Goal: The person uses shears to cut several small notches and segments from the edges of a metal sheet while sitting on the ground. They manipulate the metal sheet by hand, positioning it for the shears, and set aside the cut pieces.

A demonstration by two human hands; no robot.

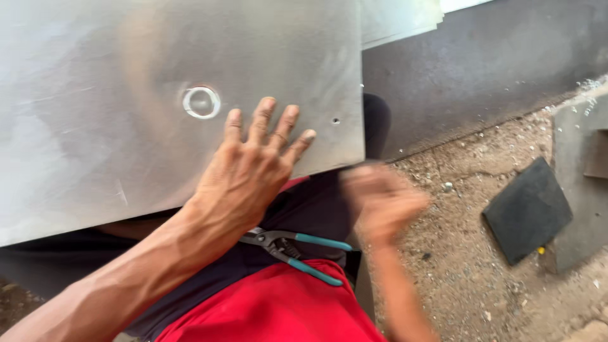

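My left hand (253, 168) lies flat on a large grey metal sheet (95, 95), fingers spread near its lower right edge. A round ring-shaped mark (201, 102) is in the sheet just left of my fingertips, and a small hole (335, 120) is to their right. My right hand (382, 199) is blurred in motion just below the sheet's right corner; whether it holds anything is unclear. Pliers with teal handles (297, 250) rest on my lap, on dark and red clothing, under my left wrist.
Sandy ground with grit and small metal chips (468, 253) lies to the right. A black square pad (527, 210) rests on it, beside a grey slab (579, 190). More sheets (399, 19) are stacked at the top behind the large one.
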